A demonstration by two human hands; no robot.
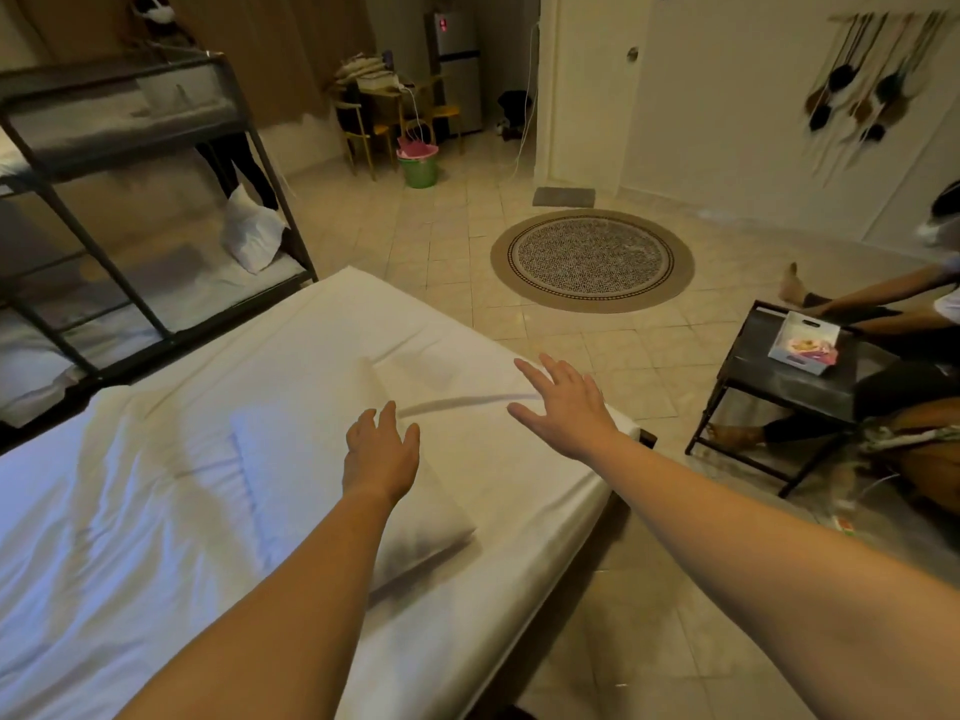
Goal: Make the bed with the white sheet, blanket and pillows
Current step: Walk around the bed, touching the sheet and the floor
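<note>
Left hand (382, 452): open wide, palm down, fingers straight and slightly spread, holding nothing; arm stretched out over the bed.
Right hand (569, 402): also wide open, palm down, fingers fanned, holding nothing; it is a little ahead of the left hand and to its right.
Contact: I cannot tell whether either hand touches the bedding or hangs just above it.
Near pillow (291, 475): white, lying flat directly beneath the left hand and forearm.
Far pillow (441, 374): white, flat, just ahead of the left hand and just left of the right hand's fingertips.
White sheet (291, 345): spread smooth over the mattress beyond both hands, up to the far corner.
Wrinkled white cloth (104, 511): well to the left of the left hand; whether it is blanket or sheet I cannot tell.
Bed (467, 605): its long edge runs under the right forearm.
Small black counter (769, 376): to the right of the right hand, on the tiled floor, carrying a printed box (802, 343).
Seated person (883, 314): beyond the counter, at the right edge, arms reaching towards it.
Round rug (592, 259): on the floor ahead of the right hand.
Bunk bed (114, 122): far ahead and left of the left hand, dark metal frame, a white pillow (252, 233) leaning on its lower level.
Green bucket (420, 166): far ahead of both hands, beside a chair.
</note>
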